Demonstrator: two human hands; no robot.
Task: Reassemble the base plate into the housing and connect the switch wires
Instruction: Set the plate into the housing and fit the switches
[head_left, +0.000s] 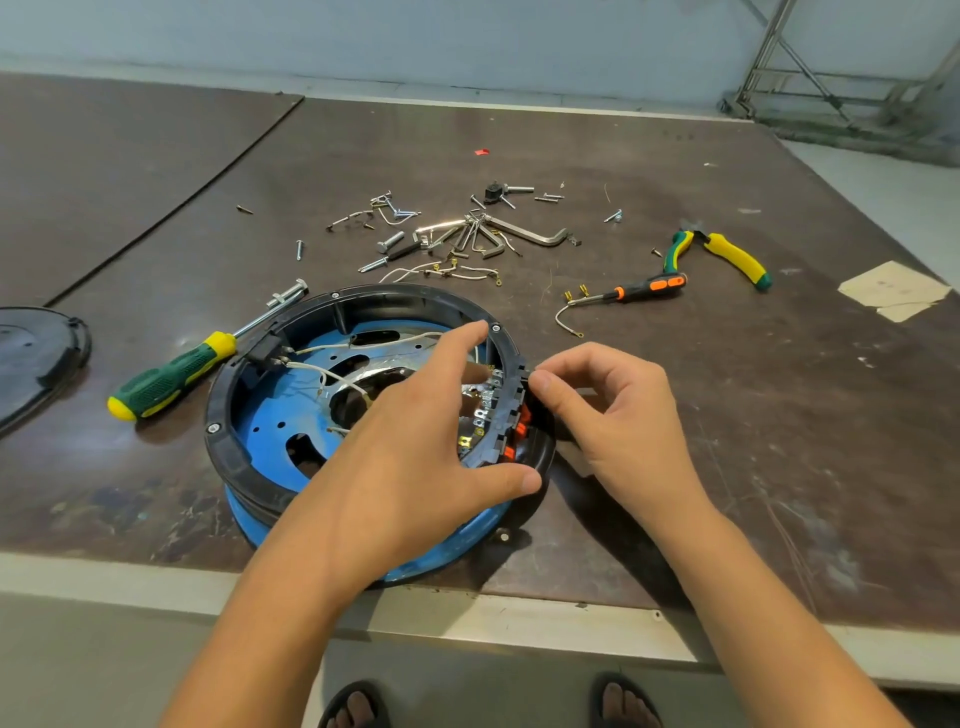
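The housing (249, 457), a round black ring over a blue shell, lies open side up on the table (779, 467). It sits near the front edge, its near wall reaching the pale border strip. Being round, it has no long axis. The blue base plate (265, 415) sits inside it, its cut-outs facing up. The switch block (519, 431) follows the right-hand arc of the rim, running far to near, with its orange buttons facing outward to the right. White switch wires (322, 371) lie loose across the plate.

The left hand (415, 441) is spread flat over the housing, fingers straight. Its forefinger rests on the far rim and its thumb presses the near right rim. The right hand (618, 410) pinches the outer side of the switch block between thumb and curled forefinger.

Free surface lies to the right of the housing and near left. Just beside the left rim lies a green-and-yellow screwdriver (171, 376), and beyond it a black lid (36, 353) at the table's left edge. Behind the housing are scattered screws and hex keys (524, 231), then a small orange-handled screwdriver (644, 287) and pliers (727, 254) to the far right.
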